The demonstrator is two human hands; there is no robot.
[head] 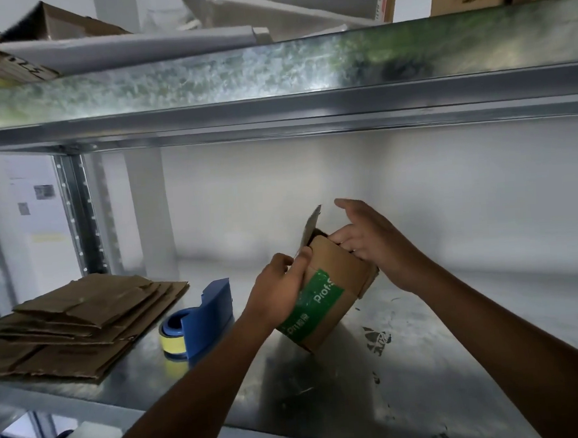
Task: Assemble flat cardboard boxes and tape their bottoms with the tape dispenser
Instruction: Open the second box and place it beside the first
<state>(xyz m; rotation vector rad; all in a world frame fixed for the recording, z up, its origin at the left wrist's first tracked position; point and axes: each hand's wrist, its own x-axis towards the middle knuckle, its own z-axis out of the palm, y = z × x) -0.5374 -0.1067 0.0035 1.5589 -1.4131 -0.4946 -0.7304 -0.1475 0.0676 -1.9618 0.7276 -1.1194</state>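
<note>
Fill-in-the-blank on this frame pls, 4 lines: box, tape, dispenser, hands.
1. The tape on the box is ____.
2. The tape dispenser stands to the box's ____.
3. The dispenser's roll is ____.
4. The left hand and right hand grip the box; ____ touches the dispenser.
Missing: green; left; yellow; neither.

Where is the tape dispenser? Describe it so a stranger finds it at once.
Look at the lower metal shelf. Between the stack of flat cardboard on the left and the green-taped box stands the tape dispenser. It alone is blue, holding a yellowish roll.
</note>
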